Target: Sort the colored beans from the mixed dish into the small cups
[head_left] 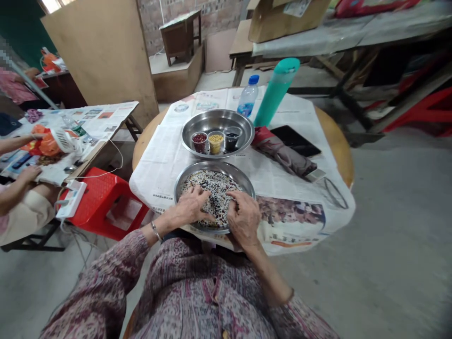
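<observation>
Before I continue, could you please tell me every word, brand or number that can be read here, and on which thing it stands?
No text can be read with certainty.
Near newspaper: headline and small print, too small and blurred.
Left-side newspaper: print too small.
Blue-capped bottle: label print blurred.
Cardboard box: white paper, its marks unreadable.

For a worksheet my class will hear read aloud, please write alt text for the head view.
A person's left hand and right hand reach into mixed pale and dark grains in a shallow metal bowl on a newspaper-covered table. Just beyond, a second metal bowl holds three cups: dark-red, yellow and black contents.
</observation>
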{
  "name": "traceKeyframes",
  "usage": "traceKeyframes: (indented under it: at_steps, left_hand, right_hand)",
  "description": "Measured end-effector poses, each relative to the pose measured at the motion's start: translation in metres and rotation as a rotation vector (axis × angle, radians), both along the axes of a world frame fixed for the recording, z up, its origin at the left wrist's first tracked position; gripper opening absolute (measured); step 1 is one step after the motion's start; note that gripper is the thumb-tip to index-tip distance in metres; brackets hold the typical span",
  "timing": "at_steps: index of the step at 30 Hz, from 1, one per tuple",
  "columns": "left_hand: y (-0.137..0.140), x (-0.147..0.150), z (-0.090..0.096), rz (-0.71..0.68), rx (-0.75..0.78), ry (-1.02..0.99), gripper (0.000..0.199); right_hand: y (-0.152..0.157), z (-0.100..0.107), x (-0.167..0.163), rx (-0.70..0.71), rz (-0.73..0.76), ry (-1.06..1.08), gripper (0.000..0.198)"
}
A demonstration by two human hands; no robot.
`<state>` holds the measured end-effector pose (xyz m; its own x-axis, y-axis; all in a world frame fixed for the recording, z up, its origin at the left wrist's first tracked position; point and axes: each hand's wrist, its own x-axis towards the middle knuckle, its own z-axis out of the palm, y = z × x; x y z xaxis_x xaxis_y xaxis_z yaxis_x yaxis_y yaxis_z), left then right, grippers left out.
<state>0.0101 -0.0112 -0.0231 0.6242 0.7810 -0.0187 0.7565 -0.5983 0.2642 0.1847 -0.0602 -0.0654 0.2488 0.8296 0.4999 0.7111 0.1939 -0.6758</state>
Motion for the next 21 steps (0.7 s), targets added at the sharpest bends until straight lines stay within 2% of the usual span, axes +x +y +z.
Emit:
traceKeyframes:
  at_steps: [2, 5, 7, 10, 13, 15, 18, 21]
  left_hand:
    - [-0.006, 0.008, -0.005, -0.103, -0.037, -0.036, 0.051]
    - [-0.003, 0.025, -0.012, -0.252, -0.045, -0.034, 0.017]
    - [0.005, 0.035, -0.012, -0.292, -0.046, -0.033, 0.020]
    - [0.018, 0.040, -0.005, -0.201, 0.012, -0.009, 0.027]
    - [0.025, 0.034, 0.000, -0.086, 0.119, 0.025, 0.024]
    - [0.026, 0.026, 0.000, 0.005, 0.192, 0.039, 0.023]
    - [0.024, 0.014, -0.005, 0.127, 0.213, 0.064, 0.036]
    - [0.020, 0.005, -0.007, 0.050, 0.127, 0.076, 0.021]
  right_hand:
    - [0.000, -0.001, 0.001, 0.024, -0.002, 0.013, 0.029]
    - [0.000, -0.003, 0.003, 0.046, 0.002, 0.001, 0.028]
    - [0.000, -0.005, 0.004, 0.045, -0.003, -0.023, 0.028]
    - [0.000, -0.008, 0.005, 0.056, -0.005, -0.051, 0.028]
    - [0.000, -0.008, 0.006, 0.054, -0.001, -0.094, 0.029]
    - [-0.001, -0.007, 0.005, 0.030, -0.004, -0.155, 0.029]
    - [-0.002, -0.004, 0.004, -0.023, 0.001, -0.295, 0.029]
    - [-0.002, -0.002, 0.005, -0.067, 0.022, -0.442, 0.031]
